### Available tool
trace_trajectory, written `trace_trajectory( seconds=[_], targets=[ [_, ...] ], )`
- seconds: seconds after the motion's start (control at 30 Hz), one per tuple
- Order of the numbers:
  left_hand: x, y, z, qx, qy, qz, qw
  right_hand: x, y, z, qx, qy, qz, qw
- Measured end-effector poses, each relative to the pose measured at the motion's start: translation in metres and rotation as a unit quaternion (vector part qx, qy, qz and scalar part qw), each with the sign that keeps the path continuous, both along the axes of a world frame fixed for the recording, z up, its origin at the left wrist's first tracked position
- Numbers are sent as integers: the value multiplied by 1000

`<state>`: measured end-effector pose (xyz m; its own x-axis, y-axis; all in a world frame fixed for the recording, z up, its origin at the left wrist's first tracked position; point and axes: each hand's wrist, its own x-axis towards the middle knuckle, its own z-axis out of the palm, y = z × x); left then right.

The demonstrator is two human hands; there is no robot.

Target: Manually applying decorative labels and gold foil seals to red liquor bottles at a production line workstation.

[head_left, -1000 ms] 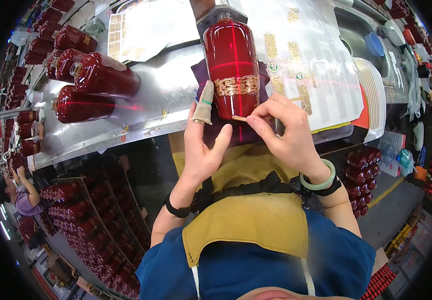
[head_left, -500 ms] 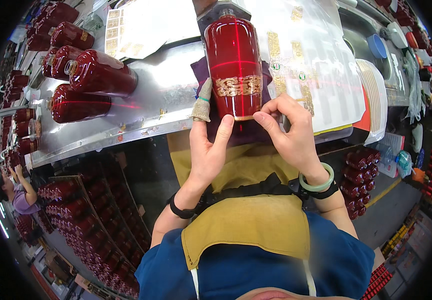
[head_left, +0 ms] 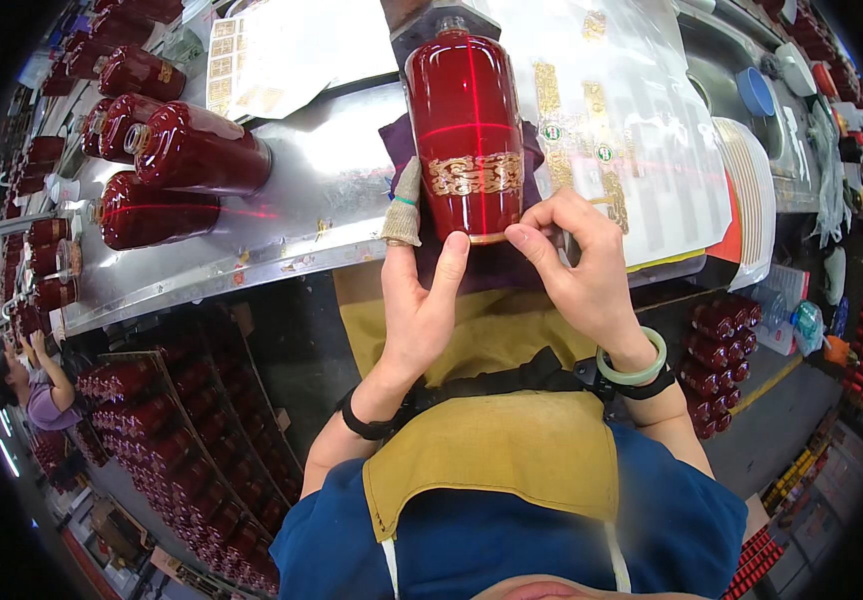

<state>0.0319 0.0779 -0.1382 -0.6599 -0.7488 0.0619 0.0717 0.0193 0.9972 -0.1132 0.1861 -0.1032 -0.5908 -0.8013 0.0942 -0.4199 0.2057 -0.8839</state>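
Lying on a purple cloth (head_left: 512, 262) on the steel worktop (head_left: 322, 190), the red bottle (head_left: 467, 125) points away. The left hand (head_left: 422, 300) spreads loosely against its base, and the right hand (head_left: 577, 270) pinches at the base's rim.

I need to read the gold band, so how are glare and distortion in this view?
Head view: the red bottle is sharp and bright, with red laser lines crossing it; the gold band is readable; fisheye bends the metal bench edge, and the rim goes dark.
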Motion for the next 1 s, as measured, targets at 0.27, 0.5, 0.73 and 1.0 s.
trace_trajectory(
  seconds=[0.27, 0.5, 0.73, 1.0],
  targets=[
    [0, -1, 0, -4, -5, -6, 1000, -1, -1, 1, 0, 5, 3, 1000],
    [0, 0, 0, -11, -7, -8, 1000, 0, -2, 2, -3, 24, 3, 1000],
    [5, -4, -5, 4, 27, 7, 1000, 1, -3, 1, -5, 26, 0, 1000],
    [15, -1, -20, -362, 8, 90, 928, 0, -4, 2, -4, 37, 6, 999]
  ],
)
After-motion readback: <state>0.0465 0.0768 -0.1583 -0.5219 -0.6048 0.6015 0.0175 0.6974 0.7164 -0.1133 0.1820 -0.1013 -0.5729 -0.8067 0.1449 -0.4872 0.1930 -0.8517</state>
